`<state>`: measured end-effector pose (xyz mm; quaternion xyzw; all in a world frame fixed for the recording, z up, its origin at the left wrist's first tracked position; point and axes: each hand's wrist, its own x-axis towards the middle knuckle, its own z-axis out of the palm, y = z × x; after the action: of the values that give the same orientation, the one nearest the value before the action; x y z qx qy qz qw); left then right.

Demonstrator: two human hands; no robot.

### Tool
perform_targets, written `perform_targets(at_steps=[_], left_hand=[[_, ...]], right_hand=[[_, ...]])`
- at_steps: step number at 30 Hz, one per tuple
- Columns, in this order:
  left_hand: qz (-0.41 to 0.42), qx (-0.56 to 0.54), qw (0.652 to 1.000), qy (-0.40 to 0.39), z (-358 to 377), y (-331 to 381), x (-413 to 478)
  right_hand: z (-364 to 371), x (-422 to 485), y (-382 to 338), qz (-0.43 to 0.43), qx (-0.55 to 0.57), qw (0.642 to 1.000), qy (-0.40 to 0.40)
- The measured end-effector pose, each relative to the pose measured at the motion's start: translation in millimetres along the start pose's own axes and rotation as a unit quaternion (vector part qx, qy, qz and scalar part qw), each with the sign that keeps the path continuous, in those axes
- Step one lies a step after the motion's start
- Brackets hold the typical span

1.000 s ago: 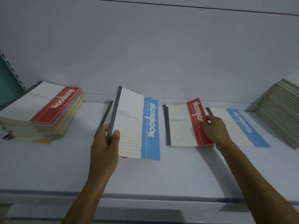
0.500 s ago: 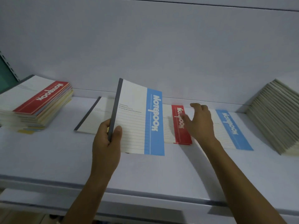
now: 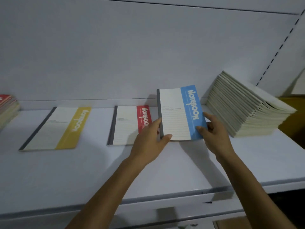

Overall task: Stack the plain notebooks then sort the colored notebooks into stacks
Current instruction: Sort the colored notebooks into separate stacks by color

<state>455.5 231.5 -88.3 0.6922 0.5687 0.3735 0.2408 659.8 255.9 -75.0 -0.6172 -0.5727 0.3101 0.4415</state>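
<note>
A blue-striped notebook (image 3: 179,113) is held tilted above the shelf (image 3: 99,171), gripped at its spine by the left hand (image 3: 148,141) and pinched at its blue edge by the right hand (image 3: 214,134), just beside a red-striped notebook (image 3: 128,124).

Single head cam looks fwd/down, close onto white shelf (image 3: 99,171).

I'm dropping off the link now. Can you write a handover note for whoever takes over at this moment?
Left hand grips the blue notebook at its spine; right hand pinches its blue edge, held tilted over the shelf.
Red notebook and yellow notebook lie flat, apart, to its left.
Plain stack leans at right: looks done.
To do: set blue down, sort the mixed pile at far left by colour.
</note>
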Motion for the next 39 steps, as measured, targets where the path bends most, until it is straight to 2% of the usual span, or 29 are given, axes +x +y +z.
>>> perform_targets(at_steps=[2, 5, 8, 11, 16, 20, 26, 30, 35, 39], left_hand=[[0.048, 0.125, 0.99, -0.034, 12, 1, 14], [0.081, 0.353, 0.932, -0.033, 24, 6, 20], [0.079, 0.423, 0.902, -0.039, 27, 5, 24], [0.084, 0.439, 0.893, -0.06, 29, 1, 29], [0.092, 0.422, 0.899, -0.077, 31, -4, 27], [0.089, 0.425, 0.897, -0.079, 29, -3, 30], [0.082, 0.366, 0.923, -0.081, 12, 4, 27], [0.098, 0.324, 0.94, -0.048, -19, 2, 20], [0.086, 0.306, 0.948, 0.005, -75, -24, -9], [0.103, 0.297, 0.942, 0.116, -142, -66, -49]], right_hand=[[0, 22, 14, -0.002, -0.057, 0.998, 0.008], [7, 36, 32, -0.015, -0.194, 0.98, 0.029], [13, 31, 41, -0.043, -0.242, 0.968, 0.058], [13, 32, 43, -0.048, -0.242, 0.967, 0.06], [12, 27, 43, -0.041, -0.209, 0.975, 0.07], [12, 29, 40, -0.044, -0.246, 0.967, 0.054], [8, 28, 24, -0.019, -0.28, 0.96, 0.017], [34, 10, -9, -0.085, -0.282, 0.955, 0.028], [108, -24, -65, -0.13, -0.177, 0.974, -0.05], [177, -55, -107, -0.167, -0.076, 0.974, -0.134]])
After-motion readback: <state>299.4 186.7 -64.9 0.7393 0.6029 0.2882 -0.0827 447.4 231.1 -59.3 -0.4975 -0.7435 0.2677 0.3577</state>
